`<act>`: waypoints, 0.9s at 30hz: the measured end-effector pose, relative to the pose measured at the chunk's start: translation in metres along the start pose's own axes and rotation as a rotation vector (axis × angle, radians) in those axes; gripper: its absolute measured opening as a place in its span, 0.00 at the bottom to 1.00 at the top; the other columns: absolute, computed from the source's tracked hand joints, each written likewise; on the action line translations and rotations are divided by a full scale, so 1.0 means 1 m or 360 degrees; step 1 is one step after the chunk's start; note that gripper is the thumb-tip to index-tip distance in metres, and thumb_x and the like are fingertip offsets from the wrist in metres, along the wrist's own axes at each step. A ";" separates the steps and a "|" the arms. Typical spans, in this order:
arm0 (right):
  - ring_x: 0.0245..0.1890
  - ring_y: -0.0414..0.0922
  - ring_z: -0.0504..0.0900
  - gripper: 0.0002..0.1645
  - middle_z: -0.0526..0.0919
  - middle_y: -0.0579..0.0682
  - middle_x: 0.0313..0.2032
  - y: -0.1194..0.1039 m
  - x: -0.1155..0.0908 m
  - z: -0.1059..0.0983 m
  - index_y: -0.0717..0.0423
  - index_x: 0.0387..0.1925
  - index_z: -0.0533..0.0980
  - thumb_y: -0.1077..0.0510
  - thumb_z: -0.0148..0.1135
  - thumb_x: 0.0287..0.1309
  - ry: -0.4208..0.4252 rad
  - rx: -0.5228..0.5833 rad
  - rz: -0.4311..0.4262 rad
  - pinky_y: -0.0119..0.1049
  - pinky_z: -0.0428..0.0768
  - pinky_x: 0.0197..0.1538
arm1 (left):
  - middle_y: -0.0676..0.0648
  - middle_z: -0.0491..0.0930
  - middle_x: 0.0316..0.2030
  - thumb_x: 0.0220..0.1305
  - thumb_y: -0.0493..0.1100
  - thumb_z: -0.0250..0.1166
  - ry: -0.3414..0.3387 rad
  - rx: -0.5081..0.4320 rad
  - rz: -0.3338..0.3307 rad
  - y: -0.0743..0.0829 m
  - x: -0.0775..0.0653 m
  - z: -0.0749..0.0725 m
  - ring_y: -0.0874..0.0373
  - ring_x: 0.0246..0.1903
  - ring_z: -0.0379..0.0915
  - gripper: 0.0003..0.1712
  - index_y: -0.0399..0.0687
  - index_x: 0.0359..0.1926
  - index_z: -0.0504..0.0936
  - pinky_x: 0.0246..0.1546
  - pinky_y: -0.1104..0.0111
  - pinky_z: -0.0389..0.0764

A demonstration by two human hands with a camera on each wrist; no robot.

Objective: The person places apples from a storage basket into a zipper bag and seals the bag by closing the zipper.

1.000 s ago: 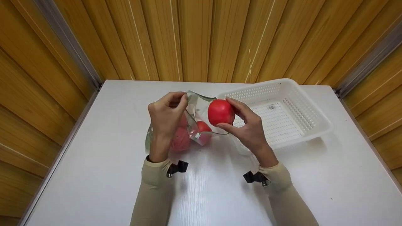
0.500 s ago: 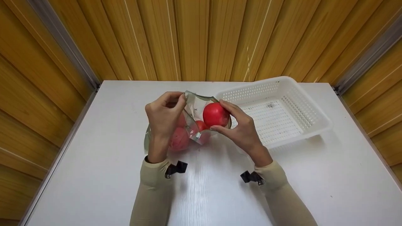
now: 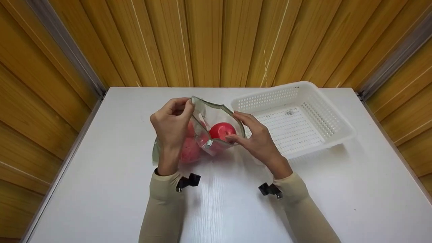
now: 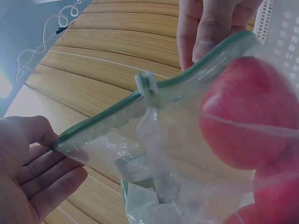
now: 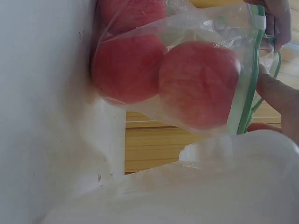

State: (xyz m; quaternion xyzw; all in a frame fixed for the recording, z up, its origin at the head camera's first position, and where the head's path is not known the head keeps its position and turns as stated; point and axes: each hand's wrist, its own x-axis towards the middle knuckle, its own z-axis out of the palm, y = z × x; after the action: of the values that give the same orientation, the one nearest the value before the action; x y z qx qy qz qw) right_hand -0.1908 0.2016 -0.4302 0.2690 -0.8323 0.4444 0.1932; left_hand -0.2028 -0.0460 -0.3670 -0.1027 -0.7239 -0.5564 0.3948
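A clear slider bag (image 3: 213,113) with a green zip edge stands with its mouth spread. One red apple (image 3: 221,129) lies just inside the mouth; in the right wrist view this apple (image 5: 201,84) sits atop other apples (image 5: 128,67) within the bag. My left hand (image 3: 171,125) pinches the left corner of the mouth between thumb and fingers. Spread across the right part of the mouth, my right hand (image 3: 257,136) has its thumb at the front edge and fingers at the back edge. The white slider (image 4: 147,84) is on the front edge.
A white perforated plastic basket (image 3: 287,126) stands right of the bag, close behind my right hand. Both are on a white table (image 3: 111,152). Wood-patterned panels (image 3: 206,44) rise at its back and sides.
My right hand has brought the apple left and down over the bag's mouth and let go of it; the apple now lies inside. My left hand shifted slightly left, still pinching the bag.
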 end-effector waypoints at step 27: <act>0.31 0.47 0.90 0.06 0.91 0.51 0.34 -0.020 0.030 -0.013 0.65 0.44 0.88 0.69 0.70 0.66 0.0435 0.0175 0.0040 0.29 0.86 0.36 | 0.48 0.91 0.33 0.67 0.34 0.72 0.0066 -0.0068 0.0058 -0.001 0.007 -0.009 0.57 0.25 0.83 0.05 0.35 0.39 0.92 0.32 0.73 0.84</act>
State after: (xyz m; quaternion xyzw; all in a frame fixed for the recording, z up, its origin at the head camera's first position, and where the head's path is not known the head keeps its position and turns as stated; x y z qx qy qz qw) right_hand -0.2008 0.1952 -0.3939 0.2058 -0.7760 0.5243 0.2840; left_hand -0.2042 -0.0563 -0.3624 -0.1129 -0.7015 -0.5664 0.4175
